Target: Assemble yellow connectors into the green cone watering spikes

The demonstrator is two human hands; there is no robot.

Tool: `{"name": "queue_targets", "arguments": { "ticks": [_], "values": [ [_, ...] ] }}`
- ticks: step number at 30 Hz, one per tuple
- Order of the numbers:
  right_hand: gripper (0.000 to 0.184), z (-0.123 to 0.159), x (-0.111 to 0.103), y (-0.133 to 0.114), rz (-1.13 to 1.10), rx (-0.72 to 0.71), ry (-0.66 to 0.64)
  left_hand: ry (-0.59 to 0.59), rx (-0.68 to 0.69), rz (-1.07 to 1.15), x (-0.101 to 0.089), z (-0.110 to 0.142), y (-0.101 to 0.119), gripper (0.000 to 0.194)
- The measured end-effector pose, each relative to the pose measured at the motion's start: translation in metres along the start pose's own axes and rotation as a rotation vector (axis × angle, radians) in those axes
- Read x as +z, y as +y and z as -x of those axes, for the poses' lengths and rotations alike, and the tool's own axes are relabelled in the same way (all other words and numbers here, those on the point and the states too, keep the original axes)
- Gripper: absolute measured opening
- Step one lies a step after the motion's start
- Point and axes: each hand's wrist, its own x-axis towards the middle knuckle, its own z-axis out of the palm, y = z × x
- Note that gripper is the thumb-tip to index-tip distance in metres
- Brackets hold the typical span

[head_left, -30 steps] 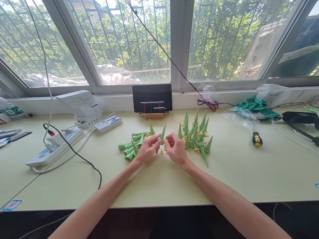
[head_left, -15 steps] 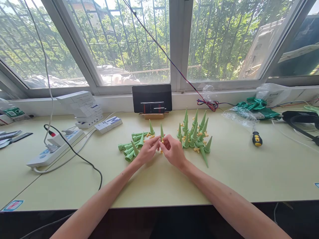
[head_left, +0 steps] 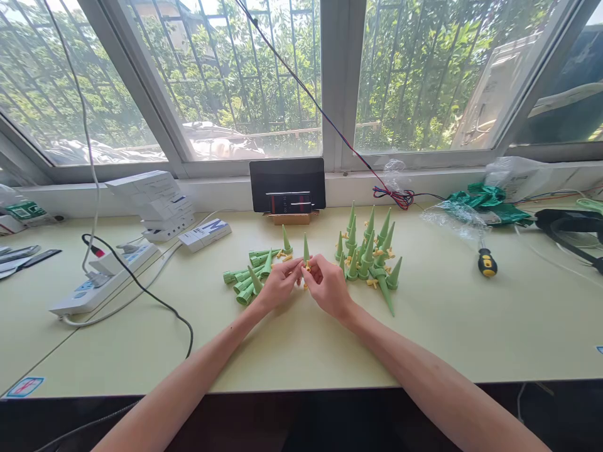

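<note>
L hand (head_left: 279, 282) & R hand (head_left: 331, 289) angled inward, both gripping 1 grn spike (head_left: 306, 246) w/ yel pc (head_left: 308, 267), 1 screwdriver (head_left: 487, 263) R

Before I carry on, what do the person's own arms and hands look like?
Left hand and right hand are ungloved, with no watch or bracelet visible. Left forearm and right forearm show no sleeves; the left has a small spot near the wrist.

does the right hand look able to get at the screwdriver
Probably, once the right hand leaves the green cone: the screwdriver handle lies uncovered, though the cone cluster stands between, so it should go around.
</note>
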Motion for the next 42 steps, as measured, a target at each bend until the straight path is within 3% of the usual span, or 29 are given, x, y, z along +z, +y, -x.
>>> {"name": "queue_targets", "arguments": {
  "ticks": [22,34,42],
  "values": [
    [0.014,0.0001,-0.0005,0.0016,0.040,0.020,-0.038,0.014,0.003,-0.045,0.0001,0.0000,0.0043,0.038],
    [0.013,-0.0009,0.0000,-0.0014,-0.065,0.055,-0.023,0.035,-0.023,-0.046,0.0016,0.0006,0.0044,0.030],
    [0.017,-0.0020,0.0003,-0.0033,-0.050,0.065,-0.002,0.065,-0.042,-0.015,0.0015,-0.0004,0.0042,0.041]
  ]
}}
